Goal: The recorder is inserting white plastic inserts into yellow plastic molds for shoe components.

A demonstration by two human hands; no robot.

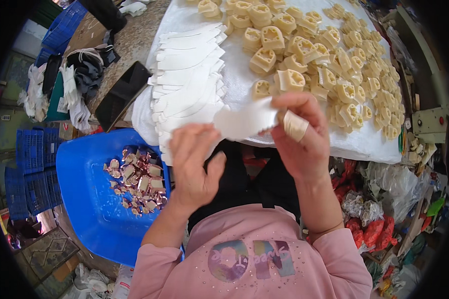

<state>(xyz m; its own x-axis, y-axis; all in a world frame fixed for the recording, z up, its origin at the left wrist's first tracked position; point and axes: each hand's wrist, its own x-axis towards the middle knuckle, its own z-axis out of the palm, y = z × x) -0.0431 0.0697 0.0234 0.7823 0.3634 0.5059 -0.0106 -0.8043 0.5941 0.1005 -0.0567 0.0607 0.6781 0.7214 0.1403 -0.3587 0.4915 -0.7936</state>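
Note:
My right hand (303, 137) pinches the right end of a curved white strip (247, 120), which looks like paper or thin sheet. Tan tape (295, 125) is wrapped round the thumb of that hand. My left hand (194, 172) is by the strip's other end, fingers stretched and thumb apart; whether the fingertips touch the strip I cannot tell. Just beyond it, overlapping white strips (187, 74) lie in a long row on a white-covered table (237, 79). Many cream-coloured hollow moulded pieces (304, 50) are heaped to the right of that row.
A blue plastic tub (80, 179) stands to my left, holding small pieces wrapped in shiny pinkish-brown material (142, 179). A dark phone (122, 94) and gloves (72, 89) lie beyond it. Blue crates (32, 149) are far left. Plastic bags (391, 182) crowd the right side.

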